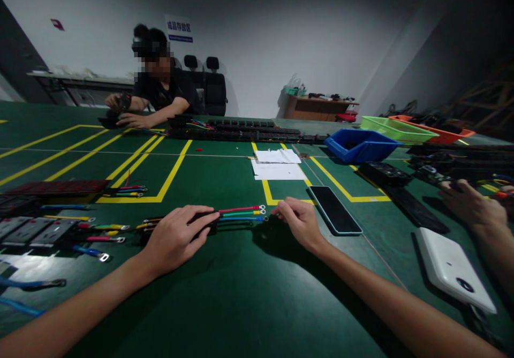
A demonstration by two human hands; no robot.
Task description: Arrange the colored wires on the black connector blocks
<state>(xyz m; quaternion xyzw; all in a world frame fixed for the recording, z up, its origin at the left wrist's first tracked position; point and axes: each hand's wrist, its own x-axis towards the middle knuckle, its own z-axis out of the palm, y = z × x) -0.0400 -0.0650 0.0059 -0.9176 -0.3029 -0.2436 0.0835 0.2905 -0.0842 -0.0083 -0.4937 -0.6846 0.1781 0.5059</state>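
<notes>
Head view: green worktop [241,294]
Left hand [176,237]: wrapped over slim black strip [213,226], guessing to steady it
Right hand [299,221]: curled near metal-tipped multicoloured wires [241,214], can't tell if gripping

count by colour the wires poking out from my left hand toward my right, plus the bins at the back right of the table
Red wire: 1
Green wire, yellow-sleeved: 1
Blue wire: 1
Blue bin: 1
Light green bin: 1
Orange bin: 1
Total: 6 (3 wires, 3 bins)
</notes>
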